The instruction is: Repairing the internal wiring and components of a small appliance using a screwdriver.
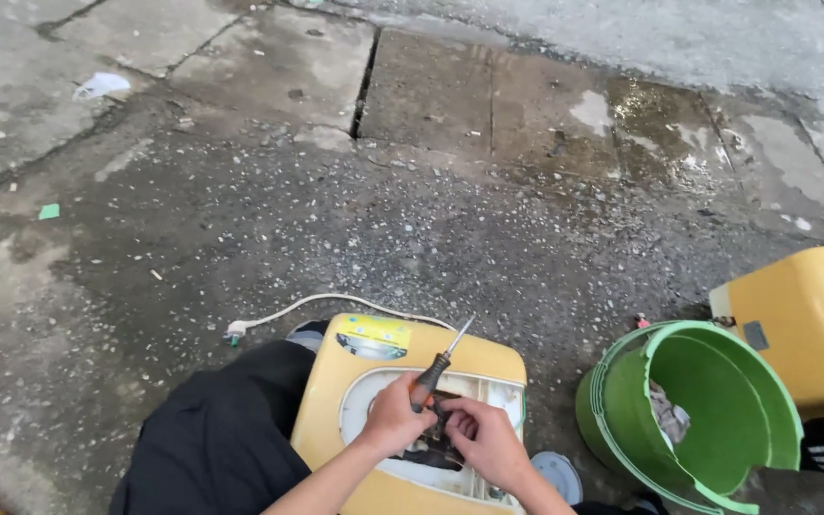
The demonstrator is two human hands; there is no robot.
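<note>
The ground is rough, damp concrete (412,219), cracked into slabs at the far side, with a wet patch at the far right and bits of litter at the far left; it serves as a bare outdoor work floor, and everything lies low on it within arm's reach of the seated person. Nearest and biggest is the yellow appliance casing (355,381), propped against the person's black-trousered leg (221,439) with its opening turned up, which puts the inside where both hands can get at it and keeps it from sliding. To the right a green plastic tub (717,420) stands tilted, its rim broken at the near side, with some crumpled scrap inside; it sits just beside the casing, probably as a catch-all for loose parts. Past it at the far right edge is a second yellow casing (803,315), set well apart from the work. A white power cord (317,303) trails from behind the near casing out to the left, its plug lying loose on the ground, so the unit is unpowered. The left hand (393,420) is wrapped tight around the handle of a screwdriver (436,367), whose blade points up and away. The right hand (484,441) is curled closed over the opening, fingertips pinching something small and dark that I cannot make out.
</note>
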